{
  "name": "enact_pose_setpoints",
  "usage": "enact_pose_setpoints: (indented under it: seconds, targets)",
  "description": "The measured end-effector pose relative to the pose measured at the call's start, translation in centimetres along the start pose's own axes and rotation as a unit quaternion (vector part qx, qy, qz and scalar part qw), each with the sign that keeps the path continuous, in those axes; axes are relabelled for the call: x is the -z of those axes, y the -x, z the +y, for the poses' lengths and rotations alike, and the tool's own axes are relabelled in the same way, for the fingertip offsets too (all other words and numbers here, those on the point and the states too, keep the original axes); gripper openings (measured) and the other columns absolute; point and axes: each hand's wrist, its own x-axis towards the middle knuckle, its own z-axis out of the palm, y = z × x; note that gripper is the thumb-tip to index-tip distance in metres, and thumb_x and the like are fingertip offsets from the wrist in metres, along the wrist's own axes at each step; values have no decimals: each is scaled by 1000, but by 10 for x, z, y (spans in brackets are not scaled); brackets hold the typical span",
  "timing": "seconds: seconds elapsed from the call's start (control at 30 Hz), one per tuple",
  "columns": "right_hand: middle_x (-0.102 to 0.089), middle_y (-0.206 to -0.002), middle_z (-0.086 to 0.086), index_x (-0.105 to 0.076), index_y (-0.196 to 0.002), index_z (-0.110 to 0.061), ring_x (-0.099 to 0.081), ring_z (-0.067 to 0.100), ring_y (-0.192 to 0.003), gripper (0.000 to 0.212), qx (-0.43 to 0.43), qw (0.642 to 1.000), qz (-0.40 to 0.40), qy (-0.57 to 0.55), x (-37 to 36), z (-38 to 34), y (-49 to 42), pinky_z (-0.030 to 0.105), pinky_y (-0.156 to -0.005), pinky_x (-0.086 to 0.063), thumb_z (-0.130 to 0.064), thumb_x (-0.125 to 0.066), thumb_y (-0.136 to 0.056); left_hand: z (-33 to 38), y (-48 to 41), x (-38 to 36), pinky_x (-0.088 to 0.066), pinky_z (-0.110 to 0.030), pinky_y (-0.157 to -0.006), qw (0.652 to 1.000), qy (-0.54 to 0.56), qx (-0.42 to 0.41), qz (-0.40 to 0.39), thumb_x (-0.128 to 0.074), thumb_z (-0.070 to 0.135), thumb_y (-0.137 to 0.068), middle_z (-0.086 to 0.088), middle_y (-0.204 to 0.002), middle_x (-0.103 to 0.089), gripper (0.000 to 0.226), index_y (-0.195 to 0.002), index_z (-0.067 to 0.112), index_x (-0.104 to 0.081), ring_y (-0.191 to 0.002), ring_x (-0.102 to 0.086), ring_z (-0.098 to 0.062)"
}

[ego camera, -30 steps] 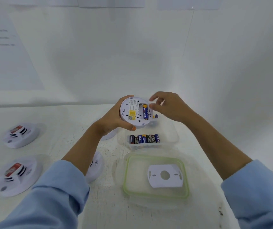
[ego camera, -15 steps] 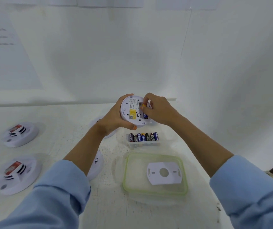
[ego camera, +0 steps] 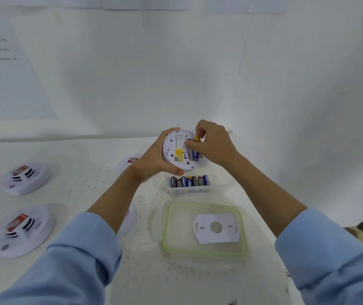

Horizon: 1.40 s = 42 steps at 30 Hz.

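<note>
White plastic smoke detector point(ego camera: 176, 148) is sitting back-up in the left hand point(ego camera: 152, 161), fingers gripping its rim, above the battery tub point(ego camera: 189, 190). Right hand point(ego camera: 215, 146) is pinching a blue battery point(ego camera: 195, 154) in the bay. Should be matching polarity, seating spring end first, pressing flat.

The alarm point(ego camera: 171, 148) my left hand point(ego camera: 152, 160) grips is white with a yellow sticker point(ego camera: 178, 151), and the battery point(ego camera: 195, 154) my right hand point(ego camera: 217, 146) pinches is blue with a yellow end. Just under my left thumb the loose batteries point(ego camera: 189, 181) are blue and black, yellow-tipped; nearer me the lid point(ego camera: 243, 230) has a pale green rim, and my sleeves point(ego camera: 77, 260) are light blue.
</note>
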Motion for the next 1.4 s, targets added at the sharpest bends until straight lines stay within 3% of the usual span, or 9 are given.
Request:
enact_pose_setpoints:
  seconds: [0.2,0.4,0.57,0.77,0.87,0.97,1.17,1.3,1.4]
  targets:
    - [-56,-72,4,-57,-84,-8,-50,15,-66,9,6,998,29,-55,-2,-4,3,23,-60,-44,-4,-63,-78,3,3,1,-53,-24,-79,1000,4,-1,10,-74,-11,-48,5,-122,-52,103,-135,24,-30,-106,-58,-3]
    - [-63,-88,7,-65,-103,-6,-54,15,-78,21,-2,1000,-17,-18,-1,-4,-2,25,-72,-48,-15,-62,-84,3,3,1,-53,-25,-79,1000,13,-5,8,-73,-13,-48,3,-124,-52,102,-133,26,-32,-108,-57,-7]
    - [-63,-85,7,-64,-97,-7,-48,5,-63,22,13,999,-43,-31,-1,-2,-1,9,-56,-38,-17,-71,-79,2,1,0,-54,-27,-79,1000,10,0,7,-74,-10,-48,3,-124,-51,103,-134,27,-32,-108,-57,-10]
    - [-60,-72,4,-59,-97,-6,-55,7,-60,21,-59,987,114,-98,15,6,-1,11,-59,-41,-9,-69,-79,0,2,8,-51,-19,-79,1000,6,-5,27,-74,-9,-49,4,-126,-49,101,-133,26,-32,-113,-51,-7]
    - [-59,-81,3,-58,-87,-1,-56,17,-74,17,-118,983,-46,133,12,20,0,21,-60,-43,-5,-71,-75,0,3,13,-51,-17,-78,999,8,-8,40,-73,-8,-49,7,-126,-48,99,-132,27,-32,-113,-51,-6]
    - [-49,-67,5,-42,-66,-6,-55,21,-66,29,-122,946,-160,255,-11,26,7,24,-52,-42,1,-68,-76,1,2,14,-51,-17,-78,999,6,-11,45,-74,-7,-49,8,-125,-48,99,-132,27,-32,-112,-51,-4]
    - [-34,-61,3,-29,-59,-11,-34,11,-51,39,-124,920,-230,292,-30,39,10,18,-41,-27,4,-54,-84,-2,1,18,-51,-18,-79,999,3,-5,45,-75,-6,-49,8,-126,-48,100,-133,27,-31,-115,-50,-6]
    - [-58,-70,8,-49,-70,-5,-56,16,-61,18,-133,903,-307,270,-23,38,-2,21,-55,-45,-3,-61,-84,-3,-1,23,-51,-18,-79,999,1,-1,45,-74,-6,-50,8,-126,-48,100,-134,27,-31,-115,-50,-6]
    - [-65,-78,8,-61,-91,-2,-63,19,-67,8,-154,942,-252,161,-1,31,-19,26,-62,-53,-1,-60,-83,-2,-4,28,-51,-17,-78,999,-3,3,45,-74,-6,-50,9,-126,-48,100,-134,27,-31,-115,-50,-6]
